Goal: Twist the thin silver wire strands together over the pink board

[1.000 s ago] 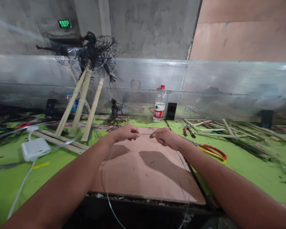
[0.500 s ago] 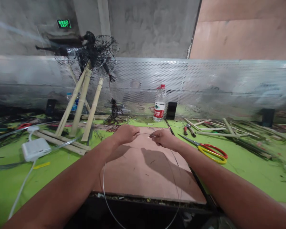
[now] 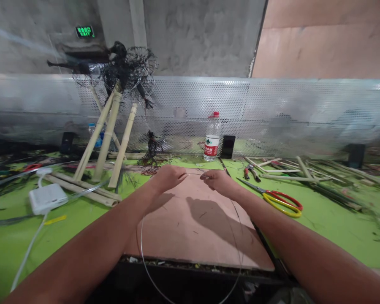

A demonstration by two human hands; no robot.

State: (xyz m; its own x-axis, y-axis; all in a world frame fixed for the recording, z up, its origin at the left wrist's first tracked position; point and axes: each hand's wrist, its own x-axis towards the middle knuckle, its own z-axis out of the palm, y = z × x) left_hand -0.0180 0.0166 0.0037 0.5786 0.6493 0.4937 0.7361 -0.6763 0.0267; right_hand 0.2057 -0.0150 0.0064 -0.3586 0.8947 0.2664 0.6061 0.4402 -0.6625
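Observation:
A thin silvery wire (image 3: 142,242) runs in a wide loop from one hand to the other, its lower curve hanging past the front edge of a pinkish wooden board (image 3: 177,223). My left hand (image 3: 171,176) is closed and pinches the wire above the board's far part. Close by on the right, my right hand (image 3: 218,180) is closed too, with the wire between thumb and fingers. A short stretch of wire spans the small gap between both hands. The exact finger grip is partly hidden.
Right of the board lie scissors (image 3: 280,202) with red and yellow handles and pliers (image 3: 251,173). Bamboo pieces (image 3: 304,171) are scattered behind them. A bottle (image 3: 212,141) and a phone (image 3: 228,147) stand at the back. Left are bamboo poles (image 3: 109,139) and a white adapter (image 3: 48,198).
My right hand has shifted slightly right and up, and my left hand barely moved. The wire loop has swung a little to the right.

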